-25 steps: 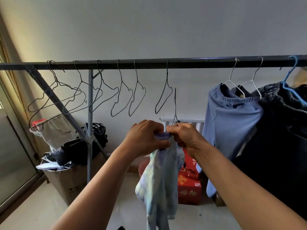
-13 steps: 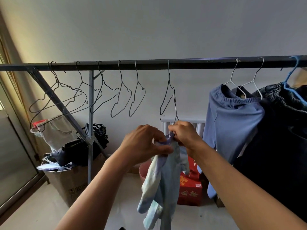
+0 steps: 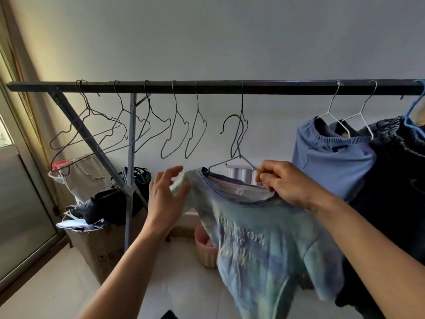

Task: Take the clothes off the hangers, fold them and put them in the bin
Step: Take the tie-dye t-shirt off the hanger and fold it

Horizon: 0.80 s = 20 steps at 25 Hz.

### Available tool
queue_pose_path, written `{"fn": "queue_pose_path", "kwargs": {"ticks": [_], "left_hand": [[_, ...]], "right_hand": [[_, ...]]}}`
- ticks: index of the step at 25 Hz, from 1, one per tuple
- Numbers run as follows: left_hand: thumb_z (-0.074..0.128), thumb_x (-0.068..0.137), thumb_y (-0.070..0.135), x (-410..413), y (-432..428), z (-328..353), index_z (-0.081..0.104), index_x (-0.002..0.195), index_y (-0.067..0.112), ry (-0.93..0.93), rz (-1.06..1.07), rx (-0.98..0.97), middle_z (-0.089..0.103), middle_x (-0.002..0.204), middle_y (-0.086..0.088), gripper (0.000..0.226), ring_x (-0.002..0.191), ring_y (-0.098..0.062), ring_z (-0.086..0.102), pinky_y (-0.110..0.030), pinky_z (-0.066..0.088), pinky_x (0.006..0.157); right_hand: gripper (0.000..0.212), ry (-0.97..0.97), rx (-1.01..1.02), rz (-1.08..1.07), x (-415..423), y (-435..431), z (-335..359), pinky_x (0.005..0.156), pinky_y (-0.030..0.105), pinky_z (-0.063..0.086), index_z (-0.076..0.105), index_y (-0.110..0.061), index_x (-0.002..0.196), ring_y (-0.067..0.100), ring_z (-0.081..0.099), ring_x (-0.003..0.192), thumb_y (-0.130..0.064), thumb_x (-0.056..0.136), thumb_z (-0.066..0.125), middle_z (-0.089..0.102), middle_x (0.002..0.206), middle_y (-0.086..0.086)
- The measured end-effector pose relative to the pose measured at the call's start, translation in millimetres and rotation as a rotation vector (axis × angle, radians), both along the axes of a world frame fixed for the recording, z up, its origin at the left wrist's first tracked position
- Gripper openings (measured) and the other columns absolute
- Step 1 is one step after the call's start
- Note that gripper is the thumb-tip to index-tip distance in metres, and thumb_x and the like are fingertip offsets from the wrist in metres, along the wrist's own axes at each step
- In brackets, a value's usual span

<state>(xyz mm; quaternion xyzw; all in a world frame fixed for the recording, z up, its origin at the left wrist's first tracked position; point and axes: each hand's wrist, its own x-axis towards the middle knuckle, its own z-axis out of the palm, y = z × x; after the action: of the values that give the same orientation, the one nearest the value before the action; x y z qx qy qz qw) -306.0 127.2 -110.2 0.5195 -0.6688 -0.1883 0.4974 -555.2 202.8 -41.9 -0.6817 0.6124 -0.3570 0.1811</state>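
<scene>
A tie-dye blue-green t-shirt [image 3: 264,245] hangs on a dark wire hanger [image 3: 232,157] that is off the rail, its hook free in the air. My right hand [image 3: 287,185] pinches the hanger's right end together with the shirt's collar. My left hand [image 3: 165,196] is spread open at the shirt's left shoulder, fingers loose against the fabric. A pink ribbed bin [image 3: 204,247] stands on the floor below, partly hidden by the shirt. On the rail [image 3: 276,87] to the right hang blue shorts [image 3: 331,162] and dark garments [image 3: 400,180] on white and blue hangers.
Several empty wire hangers [image 3: 179,134] hang along the rail's left half. A slanted brace and post [image 3: 132,157] support the rack. A cardboard box [image 3: 103,247] holding bags and papers sits left on the floor. A sliding door [image 3: 20,215] borders the far left.
The shirt was bunched between both hands at the neck; now it is spread out on the hanger. My left hand has let go and moved left, open.
</scene>
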Motion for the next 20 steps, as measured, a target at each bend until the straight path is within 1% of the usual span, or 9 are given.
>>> {"fn": "queue_pose_path", "kwargs": {"ticks": [3,5,7,9,11,14,16,18,20], "left_hand": [[0.064,0.092,0.032,6.4,-7.4,10.9,0.060,0.124,0.040,-0.108,-0.044,-0.040,0.061,0.122,0.013,0.033,0.114,-0.012,0.052,-0.041,0.042,0.101],[0.066,0.091,0.025,10.3,-8.1,19.0,0.072,0.098,0.039,0.013,-0.167,-0.013,0.073,0.096,0.015,0.017,0.093,-0.004,0.064,-0.036,0.051,0.089],[0.067,0.090,0.020,13.9,-2.6,26.0,0.076,0.086,0.032,0.119,-0.265,0.044,0.074,0.080,0.010,0.016,0.076,-0.002,0.065,-0.026,0.053,0.076],[0.066,0.091,0.016,15.3,4.5,31.8,0.076,0.086,0.024,0.175,-0.343,0.070,0.074,0.077,0.008,0.014,0.072,-0.002,0.064,-0.018,0.052,0.072],[0.065,0.090,0.009,16.7,9.2,36.3,0.076,0.082,0.022,0.202,-0.349,0.078,0.072,0.073,0.007,0.018,0.069,0.000,0.062,-0.015,0.050,0.068],[0.068,0.085,0.009,23.4,9.8,40.7,0.076,0.078,0.025,0.028,-0.254,0.043,0.073,0.074,0.006,0.019,0.069,-0.002,0.062,-0.023,0.050,0.072],[0.069,0.084,0.012,26.2,12.0,45.5,0.076,0.078,0.028,-0.048,-0.224,-0.023,0.072,0.079,0.006,0.018,0.074,-0.003,0.063,-0.028,0.050,0.077],[0.068,0.086,0.012,20.8,18.3,54.6,0.075,0.081,0.028,-0.007,-0.214,-0.091,0.072,0.082,0.005,0.018,0.075,-0.003,0.062,-0.024,0.050,0.075],[0.065,0.089,0.010,8.3,24.8,65.5,0.073,0.085,0.023,0.079,-0.267,-0.124,0.073,0.083,0.001,0.016,0.075,-0.006,0.064,-0.023,0.051,0.073]], "right_hand": [[0.022,0.014,-0.042,0.034,-4.3,2.6,2.7,0.066,0.030,0.039,0.062,-0.018,0.084,0.014,0.045,0.065,-0.013,0.100,0.047,0.051,0.066,-0.003],[0.021,0.000,-0.069,0.041,-5.2,4.1,3.3,0.065,0.028,0.038,0.062,-0.018,0.086,0.013,0.043,0.064,-0.014,0.100,0.047,0.049,0.064,-0.004],[0.020,-0.018,-0.092,0.038,-6.0,4.8,3.7,0.064,0.024,0.038,0.063,-0.018,0.088,0.008,0.044,0.062,-0.014,0.100,0.048,0.050,0.063,-0.008],[0.019,-0.034,-0.114,0.042,-5.1,3.5,3.3,0.066,0.017,0.041,0.064,-0.018,0.090,-0.002,0.048,0.061,-0.013,0.100,0.048,0.057,0.063,-0.018],[0.019,-0.030,-0.137,0.045,-3.2,1.0,1.9,0.073,0.018,0.045,0.064,-0.020,0.091,-0.005,0.054,0.069,-0.013,0.100,0.049,0.061,0.073,-0.018],[0.019,0.045,-0.186,0.053,0.2,1.6,4.5,0.067,0.016,0.041,0.063,-0.023,0.089,-0.011,0.054,0.072,-0.014,0.099,0.050,0.058,0.074,-0.018],[0.020,0.191,-0.177,0.038,0.9,1.6,6.3,0.067,0.021,0.043,0.063,-0.028,0.089,-0.007,0.055,0.076,-0.018,0.099,0.050,0.060,0.077,-0.019],[0.018,0.417,-0.106,0.021,6.5,0.6,4.3,0.076,0.032,0.048,0.064,-0.031,0.091,0.003,0.059,0.086,-0.024,0.099,0.049,0.065,0.088,-0.018],[0.019,0.369,-0.119,0.075,16.9,-0.7,-2.9,0.080,0.033,0.050,0.064,-0.032,0.090,0.006,0.061,0.090,-0.024,0.099,0.050,0.068,0.091,-0.019]]}}
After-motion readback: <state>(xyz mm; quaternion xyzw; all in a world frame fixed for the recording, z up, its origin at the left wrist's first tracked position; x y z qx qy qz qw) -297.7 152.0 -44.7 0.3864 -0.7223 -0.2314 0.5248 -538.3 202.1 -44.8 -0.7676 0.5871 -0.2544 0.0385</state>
